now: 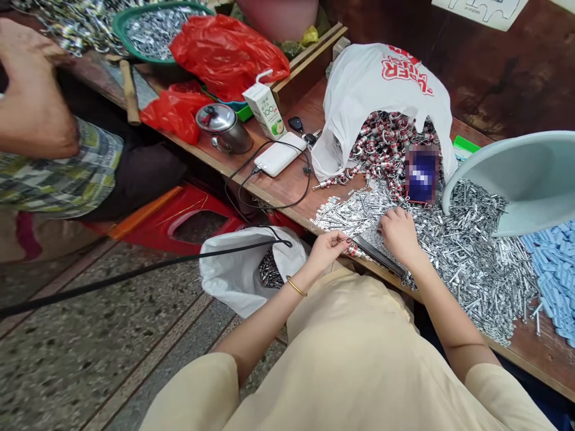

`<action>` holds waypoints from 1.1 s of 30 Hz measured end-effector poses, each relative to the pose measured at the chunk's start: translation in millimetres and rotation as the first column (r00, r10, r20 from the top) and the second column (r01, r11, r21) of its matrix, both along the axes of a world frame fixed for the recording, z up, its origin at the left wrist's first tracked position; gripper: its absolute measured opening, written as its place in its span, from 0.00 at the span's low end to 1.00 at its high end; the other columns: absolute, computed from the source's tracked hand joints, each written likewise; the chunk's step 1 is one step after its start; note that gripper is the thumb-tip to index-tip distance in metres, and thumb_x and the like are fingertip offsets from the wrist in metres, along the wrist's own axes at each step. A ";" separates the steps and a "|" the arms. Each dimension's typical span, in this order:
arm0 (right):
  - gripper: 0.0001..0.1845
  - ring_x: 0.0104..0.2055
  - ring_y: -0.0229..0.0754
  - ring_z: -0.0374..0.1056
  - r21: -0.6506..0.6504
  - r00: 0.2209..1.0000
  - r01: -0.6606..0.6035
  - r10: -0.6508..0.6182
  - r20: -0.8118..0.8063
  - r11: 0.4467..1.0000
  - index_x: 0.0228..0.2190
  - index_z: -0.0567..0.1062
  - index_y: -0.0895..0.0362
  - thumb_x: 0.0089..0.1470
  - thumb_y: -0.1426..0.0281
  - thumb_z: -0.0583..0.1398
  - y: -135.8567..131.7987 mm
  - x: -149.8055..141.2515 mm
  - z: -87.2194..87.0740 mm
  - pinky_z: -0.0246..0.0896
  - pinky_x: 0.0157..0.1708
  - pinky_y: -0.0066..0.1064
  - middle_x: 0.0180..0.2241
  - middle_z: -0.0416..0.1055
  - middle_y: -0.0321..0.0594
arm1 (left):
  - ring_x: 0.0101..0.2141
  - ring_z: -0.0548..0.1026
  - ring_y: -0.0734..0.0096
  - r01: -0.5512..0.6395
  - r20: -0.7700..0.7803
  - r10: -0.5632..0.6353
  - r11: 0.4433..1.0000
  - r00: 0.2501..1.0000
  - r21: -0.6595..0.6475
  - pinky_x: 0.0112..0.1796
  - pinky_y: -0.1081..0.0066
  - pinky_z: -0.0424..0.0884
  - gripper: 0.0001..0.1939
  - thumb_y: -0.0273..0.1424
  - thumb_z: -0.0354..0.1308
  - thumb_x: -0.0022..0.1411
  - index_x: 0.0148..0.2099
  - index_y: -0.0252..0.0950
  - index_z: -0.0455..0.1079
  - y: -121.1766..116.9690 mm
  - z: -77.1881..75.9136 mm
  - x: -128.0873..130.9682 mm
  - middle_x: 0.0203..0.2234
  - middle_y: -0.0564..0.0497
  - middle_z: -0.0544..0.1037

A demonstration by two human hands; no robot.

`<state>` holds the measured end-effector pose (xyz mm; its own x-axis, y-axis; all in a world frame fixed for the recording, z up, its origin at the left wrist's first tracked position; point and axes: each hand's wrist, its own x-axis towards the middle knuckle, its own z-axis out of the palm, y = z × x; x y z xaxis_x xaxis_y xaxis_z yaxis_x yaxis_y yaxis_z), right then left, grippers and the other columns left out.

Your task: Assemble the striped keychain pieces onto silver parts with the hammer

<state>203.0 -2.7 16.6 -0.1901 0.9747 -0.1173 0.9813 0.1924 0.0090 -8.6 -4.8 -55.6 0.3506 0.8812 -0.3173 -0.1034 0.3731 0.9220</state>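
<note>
My left hand is closed in a pinch at the table's front edge; the small piece at its fingertips is too small to make out. Right beside those fingertips is a red-and-silver metal part. A dark metal bar runs along the edge between my two hands. My right hand rests with fingers curled down at a heap of small perforated metal plates; whatever it grips is hidden. Farther right spreads a pile of silver pins or small metal parts.
A white plastic bag spills red-and-silver parts behind my hands. A tilted grey basin and blue pieces lie right. On the left are a white power bank, a metal mug, a white sack and another person's arm.
</note>
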 end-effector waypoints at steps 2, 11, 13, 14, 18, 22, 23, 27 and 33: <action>0.09 0.49 0.55 0.61 0.003 1.000 0.021 -0.021 0.011 1.000 0.40 0.78 0.61 0.63 0.74 0.57 -2.6 -1.7 1.2 0.52 0.43 0.42 0.45 0.74 0.53 | 0.26 0.76 0.74 -0.008 -0.017 0.008 1.000 1.000 0.010 0.32 0.74 0.73 0.16 0.37 0.73 0.48 0.32 0.33 0.73 6.0 -3.3 -2.1 0.24 0.54 0.78; 0.05 0.46 0.53 0.63 0.069 0.955 0.033 -0.011 -0.295 0.997 0.32 0.77 0.58 0.59 0.76 0.60 -5.4 0.1 -4.9 0.56 0.43 0.41 0.39 0.75 0.50 | 0.24 0.77 0.74 0.069 -0.014 -0.070 0.995 0.997 -0.073 0.32 0.73 0.75 0.11 0.31 0.70 0.52 0.31 0.33 0.71 22.6 -3.4 1.9 0.22 0.55 0.77; 0.06 0.41 0.48 0.66 0.076 0.823 0.066 -0.011 -0.568 0.995 0.32 0.76 0.56 0.60 0.74 0.59 -8.2 0.9 -4.4 0.60 0.43 0.38 0.36 0.75 0.44 | 0.24 0.77 0.74 0.079 -0.024 -0.082 0.992 0.996 -0.094 0.31 0.74 0.75 0.09 0.28 0.69 0.52 0.31 0.32 0.71 24.0 -1.3 3.0 0.21 0.56 0.76; 0.05 0.39 0.46 0.68 0.050 0.722 0.082 -0.024 -0.692 0.995 0.33 0.76 0.55 0.60 0.72 0.59 -9.7 0.8 -5.1 0.61 0.42 0.37 0.35 0.76 0.42 | 0.24 0.77 0.74 0.085 -0.031 -0.088 0.991 0.996 -0.101 0.30 0.74 0.75 0.09 0.27 0.69 0.53 0.31 0.32 0.71 24.7 -0.4 3.1 0.21 0.56 0.76; 0.06 0.34 0.43 0.70 -0.169 0.350 0.060 -0.179 -0.919 0.984 0.35 0.76 0.54 0.54 0.66 0.61 -11.0 -6.7 -19.8 0.65 0.37 0.34 0.32 0.76 0.37 | 0.25 0.78 0.73 0.114 -0.042 -0.119 0.986 0.992 -0.121 0.30 0.74 0.76 0.08 0.25 0.68 0.53 0.30 0.32 0.71 28.2 2.3 2.0 0.20 0.56 0.75; 0.05 0.31 0.42 0.69 -0.287 0.321 -0.004 -0.271 -0.908 0.958 0.30 0.76 0.54 0.51 0.67 0.61 -4.6 -19.8 -38.7 0.63 0.34 0.33 0.28 0.75 0.36 | 0.26 0.79 0.73 0.134 -0.055 -0.143 0.982 0.988 -0.136 0.31 0.74 0.77 0.08 0.24 0.67 0.54 0.30 0.32 0.70 30.9 3.6 1.6 0.21 0.55 0.76; 0.04 0.31 0.42 0.70 -0.280 0.365 -0.007 -0.258 -0.895 0.960 0.29 0.75 0.54 0.50 0.68 0.61 -2.9 -22.3 -40.7 0.63 0.35 0.33 0.28 0.75 0.36 | 0.26 0.79 0.73 0.136 -0.062 -0.146 0.981 0.987 -0.139 0.31 0.74 0.77 0.08 0.24 0.67 0.54 0.30 0.32 0.70 31.2 3.7 1.7 0.21 0.55 0.76; 0.04 0.35 0.43 0.70 -0.186 0.563 -0.012 -0.148 -0.813 0.982 0.29 0.75 0.55 0.52 0.73 0.59 1.1 -26.7 -38.7 0.60 0.39 0.33 0.31 0.77 0.38 | 0.26 0.79 0.73 0.141 -0.072 -0.152 0.979 0.986 -0.146 0.32 0.72 0.78 0.09 0.24 0.68 0.54 0.30 0.32 0.69 32.3 3.1 1.8 0.21 0.56 0.76; 0.09 0.38 0.44 0.70 -0.131 0.709 -0.039 -0.065 -0.702 0.991 0.30 0.76 0.55 0.52 0.79 0.58 4.5 -27.4 -33.1 0.59 0.40 0.32 0.34 0.77 0.41 | 0.26 0.78 0.74 0.152 -0.054 -0.161 0.978 0.985 -0.143 0.31 0.75 0.77 0.10 0.25 0.69 0.52 0.29 0.32 0.69 33.9 2.5 0.9 0.21 0.57 0.75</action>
<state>175.7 1.8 -16.5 -0.2551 0.9639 -0.0762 0.6951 0.1280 -0.7075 -7.6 29.1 -53.1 0.4551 0.7631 -0.4589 0.0250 0.5041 0.8633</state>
